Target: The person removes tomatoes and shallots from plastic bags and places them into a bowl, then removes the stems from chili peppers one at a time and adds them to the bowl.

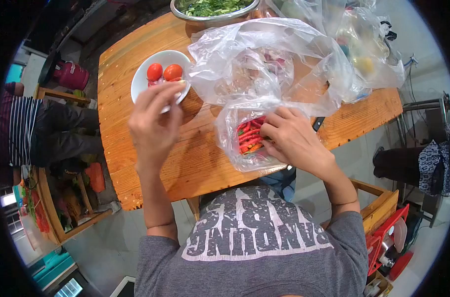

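My left hand (pixel 155 119) is raised over the near side of a white bowl (pixel 138 94), its thumb and fingers drawn together. Something small and pale shows at the fingertips, too small to name. Two red tomatoes (pixel 173 72) lie in the bowl, with something reddish partly hidden by my fingers. My right hand (pixel 294 138) reaches into an open clear plastic bag (pixel 226 141) near the table's front edge. Its curled fingers are on the red chilies (pixel 248 134) inside, and the fingertips are partly hidden.
A large crumpled plastic bag (pixel 210 64) lies behind the chilies on the wooden table (pixel 121 148). A black knife handle (pixel 318 123) sticks out right of my right hand. At the back are a metal basin (pixel 185 16) of chopped greens and more filled bags (pixel 363 54). People stand on both sides.
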Demonstrator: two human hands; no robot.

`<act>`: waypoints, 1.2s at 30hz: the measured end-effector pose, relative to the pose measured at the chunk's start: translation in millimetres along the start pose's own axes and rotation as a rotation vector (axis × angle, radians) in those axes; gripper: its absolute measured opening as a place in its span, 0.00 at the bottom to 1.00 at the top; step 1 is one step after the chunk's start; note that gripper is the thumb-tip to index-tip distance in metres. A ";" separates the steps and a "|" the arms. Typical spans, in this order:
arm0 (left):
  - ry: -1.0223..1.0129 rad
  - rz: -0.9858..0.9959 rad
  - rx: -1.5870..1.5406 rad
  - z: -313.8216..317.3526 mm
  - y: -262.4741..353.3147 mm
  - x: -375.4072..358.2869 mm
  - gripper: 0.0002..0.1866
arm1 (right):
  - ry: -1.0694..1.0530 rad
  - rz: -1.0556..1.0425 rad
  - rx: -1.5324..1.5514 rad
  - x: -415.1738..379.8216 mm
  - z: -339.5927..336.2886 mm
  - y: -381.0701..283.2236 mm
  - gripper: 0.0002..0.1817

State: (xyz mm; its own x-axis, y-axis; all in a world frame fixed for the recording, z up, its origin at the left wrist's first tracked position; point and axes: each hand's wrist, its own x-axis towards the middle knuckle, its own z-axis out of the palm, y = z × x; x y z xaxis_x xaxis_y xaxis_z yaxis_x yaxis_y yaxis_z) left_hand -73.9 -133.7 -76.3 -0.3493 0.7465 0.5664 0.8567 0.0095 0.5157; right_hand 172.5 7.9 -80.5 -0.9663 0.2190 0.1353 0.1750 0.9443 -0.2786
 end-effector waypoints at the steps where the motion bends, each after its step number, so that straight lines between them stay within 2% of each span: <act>1: -0.048 -0.010 -0.071 -0.7 14.8 -3.3 0.15 | 0.046 -0.029 0.033 1.6 -7.3 -2.9 0.06; 4: -0.227 0.021 -0.267 2.1 54.4 -8.4 0.17 | 0.156 -0.043 0.165 0.5 -20.2 -4.6 0.06; 7: -0.348 0.011 -0.450 22.7 62.0 -14.1 0.20 | 0.177 -0.009 0.413 -2.7 -33.1 1.4 0.10; 9: -0.323 -0.027 -0.494 33.9 67.7 -14.7 0.18 | 0.204 -0.023 0.494 -4.1 -40.4 6.0 0.13; 13: -0.395 -0.244 -0.658 45.7 74.2 -18.7 0.12 | 0.234 0.023 0.675 -2.5 -36.9 7.2 0.13; 16: -0.423 -0.310 -0.637 45.3 74.1 -21.8 0.08 | 0.263 0.139 0.722 -0.1 -28.7 4.2 0.12; 19: -0.483 -0.419 -0.604 33.3 76.2 -24.1 0.08 | 0.183 0.106 0.722 -5.4 -26.6 7.3 0.12; 25: -0.409 -0.287 -0.585 37.0 74.0 -26.9 0.09 | 0.206 0.002 0.595 -2.2 -19.5 4.5 0.10; 28: -0.375 -0.367 -0.680 43.6 70.5 -32.5 0.09 | 0.249 -0.034 0.580 -1.6 -17.8 3.3 0.09; 34: -0.528 -0.393 -0.744 33.7 69.7 -26.6 0.07 | 0.229 -0.043 0.639 -4.9 -15.0 3.0 0.09; 36: -0.615 -0.444 -0.878 31.7 65.2 -23.6 0.06 | 0.220 -0.074 0.719 -4.5 -13.5 4.6 0.08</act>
State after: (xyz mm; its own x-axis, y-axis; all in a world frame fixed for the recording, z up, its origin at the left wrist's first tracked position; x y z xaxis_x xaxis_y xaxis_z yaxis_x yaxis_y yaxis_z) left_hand 2.2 -129.6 -76.4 -0.1029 0.9929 -0.0602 0.0625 0.0668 0.9958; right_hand 180.3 14.5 -69.6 -0.8976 0.2766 0.3431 -0.1277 0.5819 -0.8032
